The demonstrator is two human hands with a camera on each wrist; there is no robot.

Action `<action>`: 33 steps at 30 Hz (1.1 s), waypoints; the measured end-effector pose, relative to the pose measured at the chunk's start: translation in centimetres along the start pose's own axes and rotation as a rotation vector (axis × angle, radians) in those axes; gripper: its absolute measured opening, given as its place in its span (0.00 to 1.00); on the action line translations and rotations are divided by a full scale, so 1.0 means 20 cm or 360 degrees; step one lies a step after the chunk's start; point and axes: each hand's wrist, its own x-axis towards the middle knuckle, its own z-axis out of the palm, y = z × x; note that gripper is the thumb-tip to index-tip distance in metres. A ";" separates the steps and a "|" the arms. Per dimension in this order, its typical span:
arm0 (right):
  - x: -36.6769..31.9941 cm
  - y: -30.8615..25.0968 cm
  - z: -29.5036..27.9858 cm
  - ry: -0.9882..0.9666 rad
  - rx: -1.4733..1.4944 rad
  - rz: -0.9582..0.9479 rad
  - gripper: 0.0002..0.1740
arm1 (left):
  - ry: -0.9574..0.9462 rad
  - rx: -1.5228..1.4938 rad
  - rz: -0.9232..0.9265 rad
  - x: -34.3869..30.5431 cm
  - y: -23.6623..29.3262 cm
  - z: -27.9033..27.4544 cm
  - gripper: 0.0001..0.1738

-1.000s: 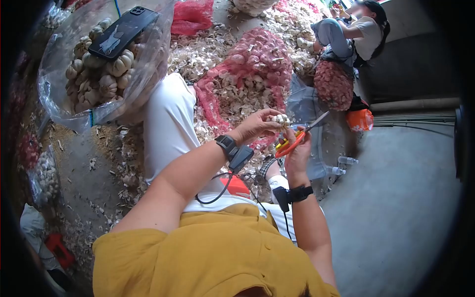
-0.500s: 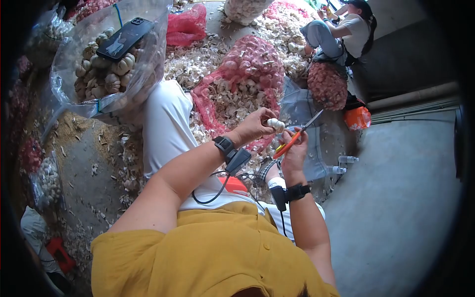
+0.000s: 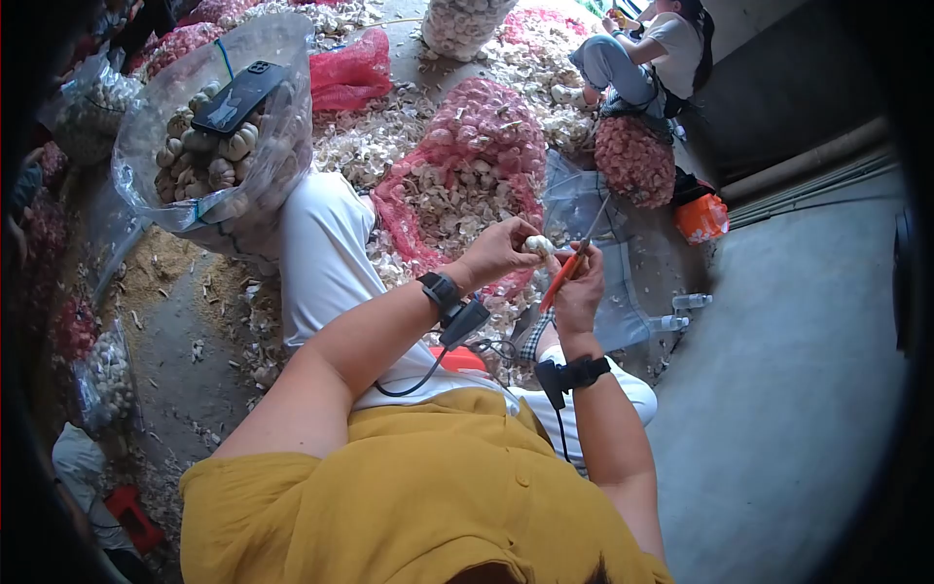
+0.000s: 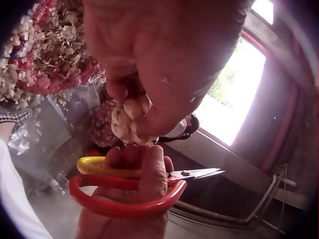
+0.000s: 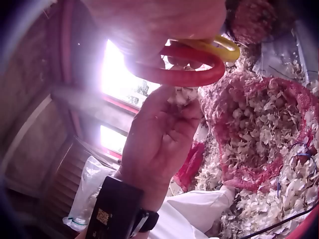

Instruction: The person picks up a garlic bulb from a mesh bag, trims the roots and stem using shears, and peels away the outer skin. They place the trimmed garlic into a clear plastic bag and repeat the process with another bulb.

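Observation:
Between thumb and fingers, the left hand [image 3: 494, 255] pinches a whitish garlic bulb [image 3: 539, 245]. Right beside it, the right hand [image 3: 580, 290] grips scissors [image 3: 564, 276] with blades pointing up and away. In the left wrist view the scissors' red and yellow handles [image 4: 124, 205] lie across the right hand [image 4: 130, 174], its thumb over them, the blades nearly closed. The bulb [image 4: 130, 119] is held just above the right fingertips; whether they touch it I cannot tell. The right wrist view shows the left hand [image 5: 162, 134] below the red handle loop [image 5: 184, 74].
A clear bag [image 3: 146, 195] of garlic with a phone [image 3: 238, 97] on top stands at the left knee. Ahead lies a red mesh bag [image 3: 486, 122] amid garlic skins [image 3: 375, 131]. Another person [image 3: 671, 49] sits at the upper right; bottles [image 3: 691, 301] lie on the right.
The right hand has turned the scissors, so the blades point more steeply upward. The left hand still pinches the bulb, which has been turned. The surroundings have shifted in the head view.

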 end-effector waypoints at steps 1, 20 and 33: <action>0.00 0.00 0.00 0.0001 0.0003 0.0004 0.21 | 0.0000 0.0002 -0.0005 0.00 -0.01 0.00 0.19; 0.03 0.04 0.02 -0.0152 -0.0201 0.0079 0.21 | -0.0158 -0.0235 -0.0315 0.00 -0.10 -0.09 0.23; 0.06 0.00 0.13 -0.0066 -0.0674 -0.0029 0.16 | -0.0169 -0.0014 -0.0348 -0.01 -0.10 -0.16 0.26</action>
